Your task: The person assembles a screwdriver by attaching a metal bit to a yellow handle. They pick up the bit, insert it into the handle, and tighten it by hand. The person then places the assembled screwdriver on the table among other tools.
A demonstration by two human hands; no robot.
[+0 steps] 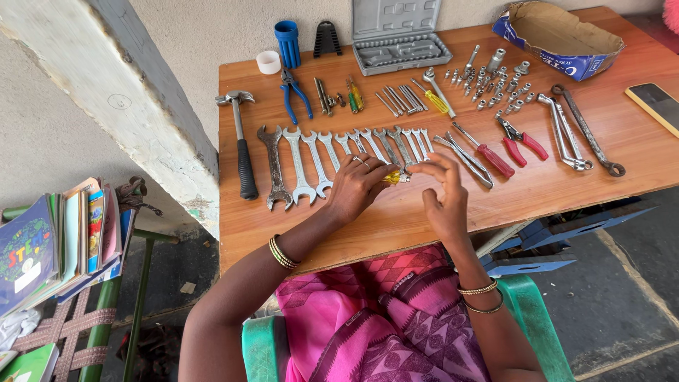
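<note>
Head view: left hand grip closed on yellow-handled screwdriver — right hand open just beside its tip.

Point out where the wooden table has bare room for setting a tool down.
Bare wood lies along the near edge of the table, below the red-handled pliers, and left of the hammer. The spanner row and sockets are crowded.

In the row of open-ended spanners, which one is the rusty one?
The rusty spanner is the leftmost in the row, next to the hammer. It is dark brown and the largest; the others to its right, such as its neighbour, are bright silver.
</note>
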